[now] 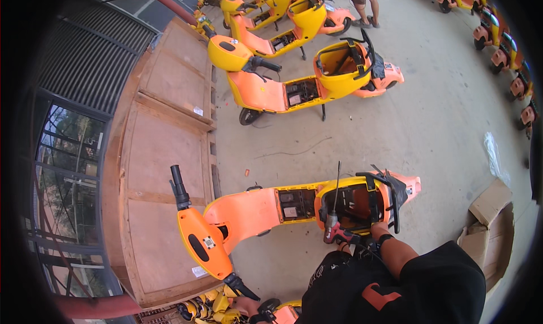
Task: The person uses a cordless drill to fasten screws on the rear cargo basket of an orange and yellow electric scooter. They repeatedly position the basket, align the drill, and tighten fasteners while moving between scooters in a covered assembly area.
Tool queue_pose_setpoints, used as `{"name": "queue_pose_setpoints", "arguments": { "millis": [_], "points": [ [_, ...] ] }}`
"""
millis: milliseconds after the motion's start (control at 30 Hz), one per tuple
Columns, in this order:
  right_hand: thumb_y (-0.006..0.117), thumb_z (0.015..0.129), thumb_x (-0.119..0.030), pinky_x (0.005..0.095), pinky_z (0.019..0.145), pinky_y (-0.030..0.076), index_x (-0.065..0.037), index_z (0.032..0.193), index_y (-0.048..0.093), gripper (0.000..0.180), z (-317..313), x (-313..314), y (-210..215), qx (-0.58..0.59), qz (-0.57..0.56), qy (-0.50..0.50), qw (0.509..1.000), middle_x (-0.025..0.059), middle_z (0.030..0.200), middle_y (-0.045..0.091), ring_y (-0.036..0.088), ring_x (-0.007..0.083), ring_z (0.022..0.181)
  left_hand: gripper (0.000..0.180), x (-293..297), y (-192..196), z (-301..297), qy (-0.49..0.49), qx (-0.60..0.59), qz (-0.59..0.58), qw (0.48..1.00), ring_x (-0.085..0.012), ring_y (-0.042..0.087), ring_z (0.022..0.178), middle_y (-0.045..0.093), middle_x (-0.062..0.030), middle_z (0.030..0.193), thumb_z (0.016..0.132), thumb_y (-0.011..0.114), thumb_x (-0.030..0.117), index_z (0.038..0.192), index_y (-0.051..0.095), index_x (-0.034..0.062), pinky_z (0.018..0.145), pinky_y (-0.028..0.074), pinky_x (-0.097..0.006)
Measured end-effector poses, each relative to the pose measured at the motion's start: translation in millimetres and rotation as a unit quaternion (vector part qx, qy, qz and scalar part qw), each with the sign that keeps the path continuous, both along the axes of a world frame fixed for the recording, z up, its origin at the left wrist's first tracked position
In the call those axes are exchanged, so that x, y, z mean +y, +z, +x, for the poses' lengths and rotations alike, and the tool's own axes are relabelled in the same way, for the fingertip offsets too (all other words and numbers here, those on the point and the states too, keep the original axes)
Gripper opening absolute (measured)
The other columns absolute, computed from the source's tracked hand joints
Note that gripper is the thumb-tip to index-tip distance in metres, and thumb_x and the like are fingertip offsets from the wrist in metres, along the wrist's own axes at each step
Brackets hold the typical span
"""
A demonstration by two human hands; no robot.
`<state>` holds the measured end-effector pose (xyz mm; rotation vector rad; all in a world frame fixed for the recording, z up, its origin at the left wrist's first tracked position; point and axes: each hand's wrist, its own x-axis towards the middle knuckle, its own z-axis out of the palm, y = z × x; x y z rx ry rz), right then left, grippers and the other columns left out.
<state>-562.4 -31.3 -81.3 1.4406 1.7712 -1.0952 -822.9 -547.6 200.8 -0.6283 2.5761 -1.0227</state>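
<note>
An orange and yellow scooter [254, 211] stands in front of me with its seat off and its yellow storage bucket [353, 202] open. My right hand [377, 230], with a dark band on the wrist, is at the bucket's near rim. It grips the handle of a red and black power drill [332, 232], whose long thin bit points away from me over the bucket. My left hand [247, 306] shows only partly at the lower edge, just below the scooter's black handlebar grip [240, 285]. Its fingers are hidden.
Large wooden crates [164, 171] line the left side, hard against the scooter's front. More orange and yellow scooters [305, 81] stand on the concrete beyond, and another row runs along the right rim. A person's legs [362, 4] show at the top. Flattened cardboard [492, 222] lies at right.
</note>
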Motion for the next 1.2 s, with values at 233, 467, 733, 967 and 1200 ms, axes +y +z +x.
{"name": "queue_pose_setpoints", "arguments": {
  "millis": [233,467,733,967,1200],
  "points": [
    [0.062,0.090,-0.018,0.0359,0.088,0.054,-0.006,0.114,0.070,0.028,-5,24,-45,-0.048,0.045,0.169,0.983,0.0131,0.115,0.070,0.067,0.0285,0.108,0.025,-3,-30,-18,0.031,0.106,0.111,0.988,-0.0236,0.064,0.095,0.066,-0.0113,0.107,0.096,0.055,0.022,0.109,0.061,0.0022,0.082,0.048,-0.029],
    [0.065,0.086,-0.025,0.0399,0.088,0.055,-0.012,0.110,0.074,0.029,-38,40,9,-0.045,-0.021,0.445,0.894,0.0117,0.114,0.070,0.067,0.0307,0.109,0.025,-22,-39,-9,0.076,0.220,0.168,0.958,-0.0249,0.065,0.092,0.067,-0.0131,0.105,0.096,0.055,0.021,0.107,0.062,0.0009,0.079,0.049,-0.030],
    [0.064,0.087,-0.025,0.0399,0.084,0.055,-0.014,0.111,0.074,0.029,-31,31,54,-0.038,0.063,0.448,0.891,0.0078,0.115,0.071,0.067,0.0263,0.108,0.025,-31,-73,-17,0.065,0.347,0.238,0.905,-0.0264,0.066,0.088,0.068,-0.0151,0.102,0.096,0.054,0.021,0.105,0.062,-0.0005,0.075,0.051,-0.032],
    [0.058,0.091,-0.021,0.0446,0.074,0.057,-0.017,0.112,0.074,0.027,-29,14,29,-0.092,0.097,0.481,0.867,0.0037,0.115,0.072,0.069,0.0238,0.105,0.025,-50,-97,-8,0.054,0.446,0.265,0.853,-0.0277,0.067,0.085,0.069,-0.0170,0.099,0.096,0.053,0.020,0.104,0.063,-0.0017,0.072,0.052,-0.033],
    [0.054,0.094,-0.020,0.0469,0.081,0.056,-0.017,0.114,0.073,0.028,-10,21,28,-0.031,0.101,0.556,0.825,0.0045,0.118,0.070,0.067,0.0260,0.110,0.026,-92,-132,-5,0.009,0.495,0.259,0.829,-0.0290,0.068,0.082,0.069,-0.0188,0.097,0.096,0.052,0.020,0.102,0.063,-0.0029,0.069,0.053,-0.034]
  ]
}}
